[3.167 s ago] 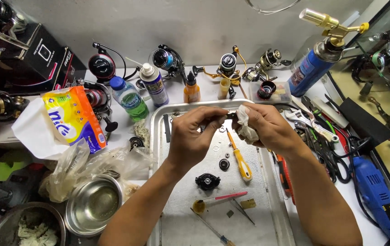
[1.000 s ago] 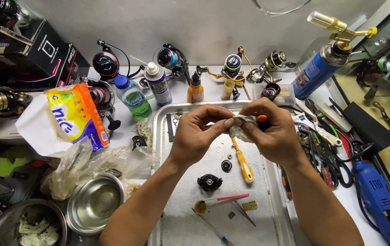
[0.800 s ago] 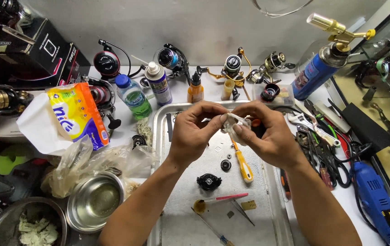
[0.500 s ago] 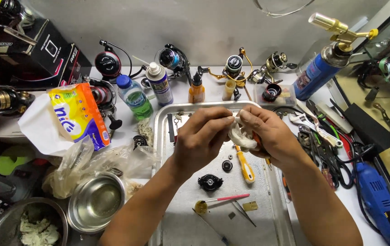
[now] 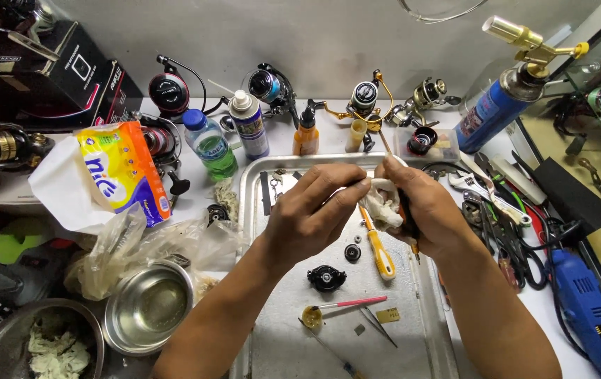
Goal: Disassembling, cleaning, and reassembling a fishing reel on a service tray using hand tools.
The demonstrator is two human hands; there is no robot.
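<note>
Both hands over the far end of the metal tray (image 5: pixel 258 210) on the bench, right hand (image 5: pixel 430 210) grip clenched around a white rag (image 5: pixel 382 205), left hand (image 5: pixel 311 214) fingertips pinching the rag's edge, yellow-handled screwdriver (image 5: pixel 379 247) lying in the tray beneath

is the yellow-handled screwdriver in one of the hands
No, the yellow-handled screwdriver lies on the metal tray, below the right hand holding a white cloth.

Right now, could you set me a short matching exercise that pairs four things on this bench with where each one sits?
Things:
1 steel bowl
2 blue drill
3 screwdriver
4 gas canister

Places:
A on the tray, under the hands
B far right, near edge
C back right, by the wall
D left of the tray

Pairs: 1-D, 2-B, 3-A, 4-C
</note>
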